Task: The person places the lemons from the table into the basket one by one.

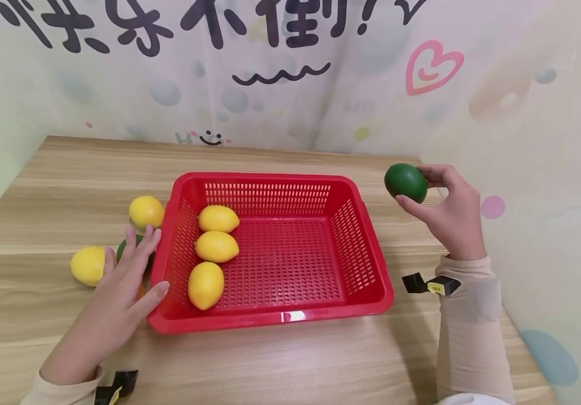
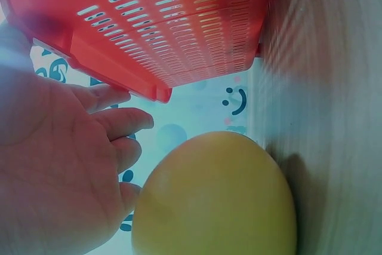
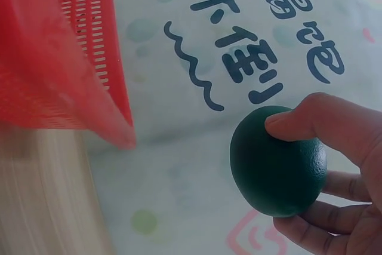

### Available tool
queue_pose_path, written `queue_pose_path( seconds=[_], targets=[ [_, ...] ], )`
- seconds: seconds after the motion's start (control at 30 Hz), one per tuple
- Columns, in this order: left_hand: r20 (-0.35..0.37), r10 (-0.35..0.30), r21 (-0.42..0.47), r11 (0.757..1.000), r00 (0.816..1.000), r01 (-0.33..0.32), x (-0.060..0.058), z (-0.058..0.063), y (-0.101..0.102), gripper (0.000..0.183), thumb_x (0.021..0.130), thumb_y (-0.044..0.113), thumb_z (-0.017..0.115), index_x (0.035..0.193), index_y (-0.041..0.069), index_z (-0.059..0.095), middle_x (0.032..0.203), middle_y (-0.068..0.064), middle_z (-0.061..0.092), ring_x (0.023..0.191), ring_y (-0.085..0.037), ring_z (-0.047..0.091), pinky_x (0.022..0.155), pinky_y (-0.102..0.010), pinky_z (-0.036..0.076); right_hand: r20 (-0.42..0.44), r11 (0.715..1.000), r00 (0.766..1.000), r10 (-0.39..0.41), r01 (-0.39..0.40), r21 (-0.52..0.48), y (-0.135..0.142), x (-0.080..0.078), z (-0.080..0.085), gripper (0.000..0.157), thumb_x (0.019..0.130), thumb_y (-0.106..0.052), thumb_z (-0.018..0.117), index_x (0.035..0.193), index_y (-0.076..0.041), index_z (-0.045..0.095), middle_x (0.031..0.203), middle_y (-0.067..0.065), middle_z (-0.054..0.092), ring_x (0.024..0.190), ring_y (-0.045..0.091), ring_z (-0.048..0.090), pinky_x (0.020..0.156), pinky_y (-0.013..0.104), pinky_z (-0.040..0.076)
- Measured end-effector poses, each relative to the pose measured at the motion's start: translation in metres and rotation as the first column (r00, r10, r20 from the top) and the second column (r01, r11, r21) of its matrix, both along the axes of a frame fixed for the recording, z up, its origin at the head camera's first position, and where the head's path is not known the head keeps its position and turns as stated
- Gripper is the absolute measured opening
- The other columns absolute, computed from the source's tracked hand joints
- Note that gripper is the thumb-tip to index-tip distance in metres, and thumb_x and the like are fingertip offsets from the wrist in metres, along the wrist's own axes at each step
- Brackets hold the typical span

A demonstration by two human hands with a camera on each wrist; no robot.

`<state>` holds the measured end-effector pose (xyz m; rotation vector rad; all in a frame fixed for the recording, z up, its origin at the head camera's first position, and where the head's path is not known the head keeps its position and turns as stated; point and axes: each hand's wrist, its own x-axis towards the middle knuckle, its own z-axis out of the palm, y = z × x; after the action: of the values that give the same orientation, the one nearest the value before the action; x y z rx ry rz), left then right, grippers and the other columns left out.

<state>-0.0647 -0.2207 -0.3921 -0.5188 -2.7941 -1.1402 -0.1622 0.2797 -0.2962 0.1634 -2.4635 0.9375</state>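
My right hand [image 1: 452, 211] pinches a dark green, smooth avocado [image 1: 405, 183] between thumb and fingers, in the air to the right of the red plastic basket [image 1: 290, 316]. In the right wrist view the thumb lies over the avocado [image 3: 277, 162], with fingers behind it. My left hand [image 1: 118, 301] is at the basket's left rim, fingers extended and thumb near the rim. Inside the basket, three yellow lemons [image 1: 217, 247] lie in a row along the left side. Another green fruit [image 1: 129, 246] is partly hidden under the left hand.
Outside the basket on the left lie two yellow fruits, one lemon [image 1: 146, 211] farther back and another [image 1: 88, 265] beside the hand. A bit of something orange [image 1: 141, 291] peeks out below the left hand. A printed wall cloth [image 1: 280, 107] stands behind the wooden table [image 1: 290, 365].
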Motion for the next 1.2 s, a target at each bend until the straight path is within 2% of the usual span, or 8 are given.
queue_pose_path(
  seconds=[0.6,1.2],
  targets=[
    [-0.005,0.008,-0.011,1.0,1.0,-0.008,-0.001,0.004,-0.002,0.085,0.1,0.027,0.063,0.167,0.011,0.012,0.169,-0.024,0.015,0.155,-0.047,-0.007,0.119,-0.062,-0.018,-0.05,0.999,0.998,0.044,-0.043,0.025,-0.022,-0.009,0.021,0.056,0.077,-0.013,0.091,0.127,-0.004,0.068,0.115,0.01,0.071,0.098,0.001,0.058,0.096,0.026,0.037],
    [0.0,0.014,-0.015,1.0,1.0,-0.014,0.001,0.003,0.002,0.085,0.1,0.028,0.063,0.167,0.013,0.012,0.17,-0.022,0.015,0.156,-0.047,-0.006,0.12,-0.06,-0.017,-0.059,0.99,0.988,0.144,-0.143,0.014,-0.054,-0.017,0.022,0.055,0.076,-0.011,0.092,0.125,-0.003,0.068,0.116,0.008,0.073,0.097,0.008,0.059,0.09,0.024,0.041]
  ],
)
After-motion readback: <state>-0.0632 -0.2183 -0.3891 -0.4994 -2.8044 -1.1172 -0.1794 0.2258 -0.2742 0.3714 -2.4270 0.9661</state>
